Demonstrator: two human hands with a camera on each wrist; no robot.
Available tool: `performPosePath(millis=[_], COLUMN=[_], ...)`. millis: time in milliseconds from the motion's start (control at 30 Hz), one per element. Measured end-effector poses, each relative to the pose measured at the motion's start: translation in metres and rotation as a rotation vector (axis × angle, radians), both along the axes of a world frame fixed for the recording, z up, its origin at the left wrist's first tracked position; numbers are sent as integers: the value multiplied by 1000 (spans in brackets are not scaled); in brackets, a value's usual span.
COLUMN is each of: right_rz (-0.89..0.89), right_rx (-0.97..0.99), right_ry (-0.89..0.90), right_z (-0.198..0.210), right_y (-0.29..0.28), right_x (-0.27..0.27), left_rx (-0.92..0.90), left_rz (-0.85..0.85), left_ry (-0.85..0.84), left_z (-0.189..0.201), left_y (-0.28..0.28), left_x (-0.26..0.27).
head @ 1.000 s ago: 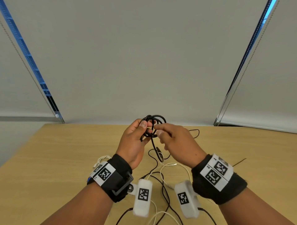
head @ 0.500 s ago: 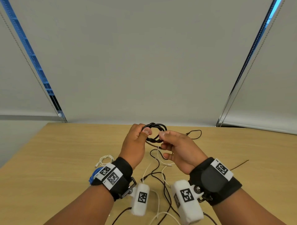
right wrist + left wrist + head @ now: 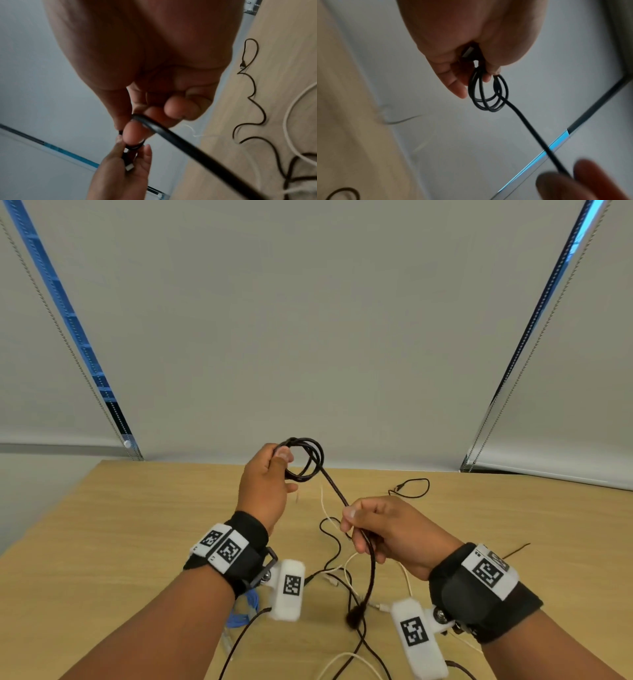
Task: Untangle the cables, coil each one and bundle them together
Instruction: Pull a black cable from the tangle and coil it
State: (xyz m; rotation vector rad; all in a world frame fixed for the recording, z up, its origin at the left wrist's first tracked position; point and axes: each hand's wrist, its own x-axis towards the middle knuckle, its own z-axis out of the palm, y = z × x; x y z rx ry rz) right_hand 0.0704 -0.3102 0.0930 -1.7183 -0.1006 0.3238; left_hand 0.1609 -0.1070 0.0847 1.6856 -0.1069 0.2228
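My left hand (image 3: 274, 470) is raised over the far half of the table and pinches a small coil of black cable (image 3: 306, 458), which shows as several loops (image 3: 488, 94) in the left wrist view. From the coil the cable's free length (image 3: 337, 493) runs down and right to my right hand (image 3: 363, 529), which pinches it between thumb and fingers (image 3: 132, 133). Below that hand the cable hangs on to a dark plug end (image 3: 352, 618). Thin black cables (image 3: 334, 546) and white cables (image 3: 342, 571) lie tangled on the table between my wrists.
The wooden table (image 3: 120, 542) ends at grey window blinds (image 3: 308, 337). A thin black cable loop (image 3: 412, 487) lies at the far right, also seen wavy (image 3: 254, 102) in the right wrist view. A blue cable (image 3: 245, 609) lies under my left wrist, with another white cable (image 3: 346, 660) at the near edge.
My hands have parted: the right one slid down and toward me along the black cable, drawing a straight length out of the coil. The left hand rose a little, still holding the coil.
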Motion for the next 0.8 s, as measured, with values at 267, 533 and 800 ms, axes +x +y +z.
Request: performPosePath(millis=[267,533,800], right_rz=[19,-361,-432], right_rx=[-141,20,40], right_ry=[-170,-440,-488], right_z=[3,-2,-18], right_y=[-11,-13,-5], right_x=[-3,3,3], left_rx=[-332,-396,-655], left_rz=[-177,-165,-255], left_ry=[321,418,395], left_z=[8,7,11], left_y=[-4,-8,-8], left_x=[-13,-25,-28])
